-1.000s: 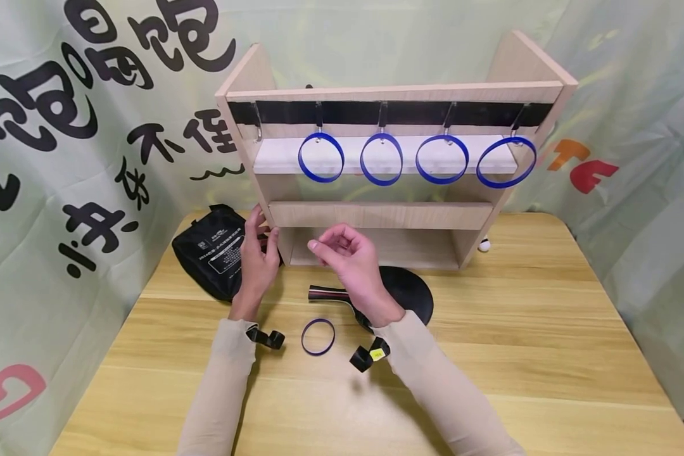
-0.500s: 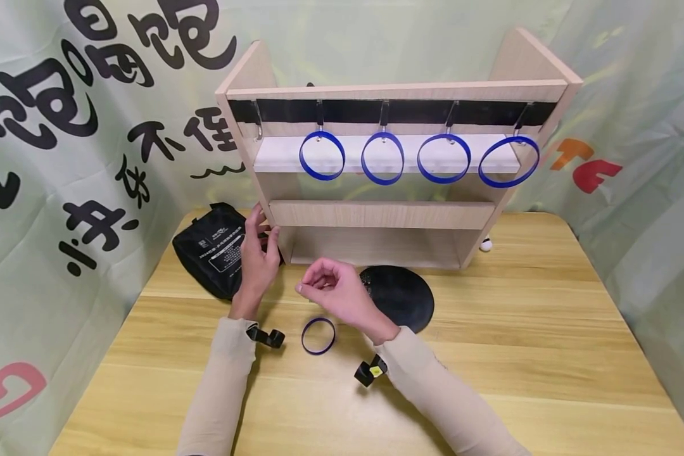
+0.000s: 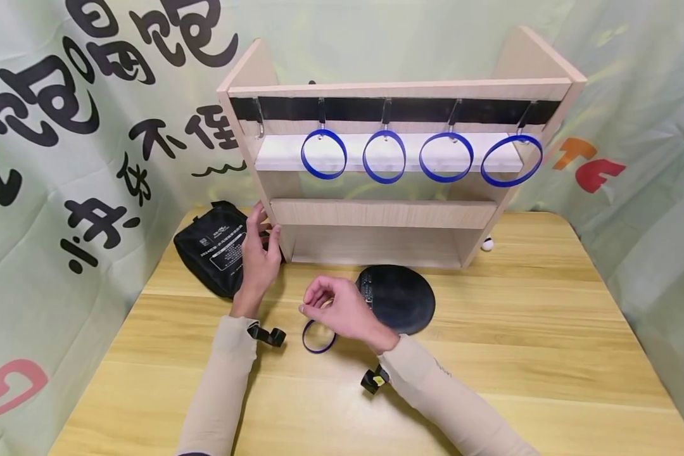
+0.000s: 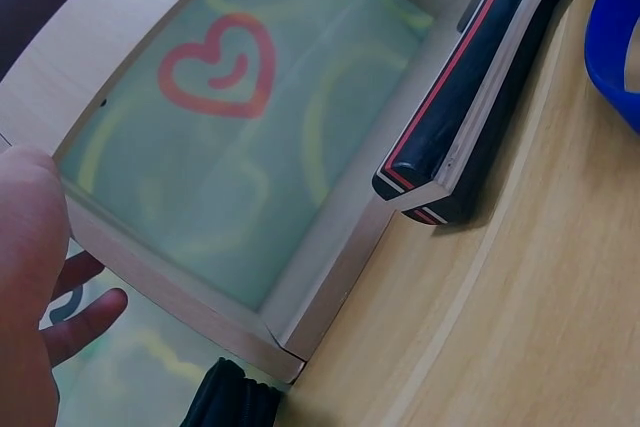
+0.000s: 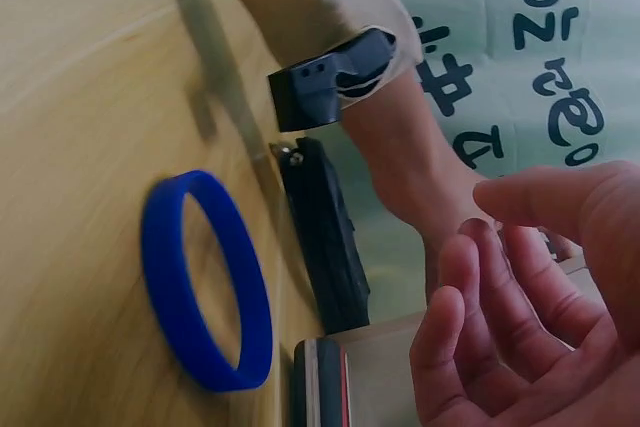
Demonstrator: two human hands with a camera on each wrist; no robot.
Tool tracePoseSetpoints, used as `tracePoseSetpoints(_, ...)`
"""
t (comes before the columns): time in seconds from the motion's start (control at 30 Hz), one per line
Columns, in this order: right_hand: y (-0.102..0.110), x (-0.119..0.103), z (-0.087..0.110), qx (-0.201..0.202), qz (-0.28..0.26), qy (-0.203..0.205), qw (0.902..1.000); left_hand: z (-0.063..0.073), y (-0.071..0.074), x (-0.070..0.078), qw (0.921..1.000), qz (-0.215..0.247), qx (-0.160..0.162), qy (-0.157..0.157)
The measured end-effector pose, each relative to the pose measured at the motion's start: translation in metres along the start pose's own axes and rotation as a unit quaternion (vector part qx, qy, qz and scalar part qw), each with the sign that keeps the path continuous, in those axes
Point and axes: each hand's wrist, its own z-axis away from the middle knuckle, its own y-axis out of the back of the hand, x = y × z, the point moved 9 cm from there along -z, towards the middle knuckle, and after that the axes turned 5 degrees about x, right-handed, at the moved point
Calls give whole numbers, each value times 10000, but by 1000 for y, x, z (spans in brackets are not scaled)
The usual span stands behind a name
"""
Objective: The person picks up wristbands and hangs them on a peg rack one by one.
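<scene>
My left hand (image 3: 259,256) holds the left side panel of the wooden shelf (image 3: 384,213), thumb at its front edge and fingers along the outside. In the left wrist view, fingertips (image 4: 95,317) show beyond that panel. My right hand (image 3: 342,307) hovers over the table with loosely curled fingers and nothing in them. Just below it lies a blue ring (image 5: 205,287), a wide flat band partly covered by the hand in the head view. Behind the hand is a black table tennis bat (image 3: 401,301); its handle (image 4: 450,97) shows in the left wrist view.
Several blue rings (image 3: 323,177) hang from hooks along the shelf's black strip (image 3: 353,109); the leftmost hook (image 3: 260,130) is bare. A black zipped bag (image 3: 213,247) lies left of the shelf. One small white ball (image 3: 487,244) sits by its right foot.
My right hand has come down and towards me from in front of the shelf, now overlapping the ring on the table. The left hand stays at the side panel.
</scene>
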Motion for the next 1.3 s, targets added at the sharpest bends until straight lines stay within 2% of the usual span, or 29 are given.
tracePoseSetpoints(0.17, -6, 4, 3, -216, 466, 141, 9986, 0, -1, 4, 10000, -32, 43, -13)
tracePoseSetpoints(0.27, -12, 8, 7, -369, 987, 245, 9941, 0, -1, 9, 9999, -105, 61, -36)
tracePoseSetpoints(0.47, -19, 9, 12, -285, 2202, 666, 9728, -1, 0, 4, 9999, -123, 51, -49)
tracePoseSetpoints(0.57, -20, 9, 15, -239, 2529, 789, 9640, -1, 1, 1, 9999, -115, 36, -53)
tracePoseSetpoints(0.7, -20, 13, 17, -273, 2908, 714, 9537, 0, 2, 2, 9999, -123, -12, -56)
tracePoseSetpoints(0.83, -21, 17, 20, -412, 3000, 554, 9514, 0, 1, 4, 9999, -62, -77, -46)
tracePoseSetpoints(1.07, -24, 24, 22, -632, 2807, 378, 9570, 1, -1, 2, 9999, -40, -104, -33)
tracePoseSetpoints(1.3, -24, 24, 22, -646, 2749, 394, 9585, 1, 0, 1, 10000, -25, -44, -69)
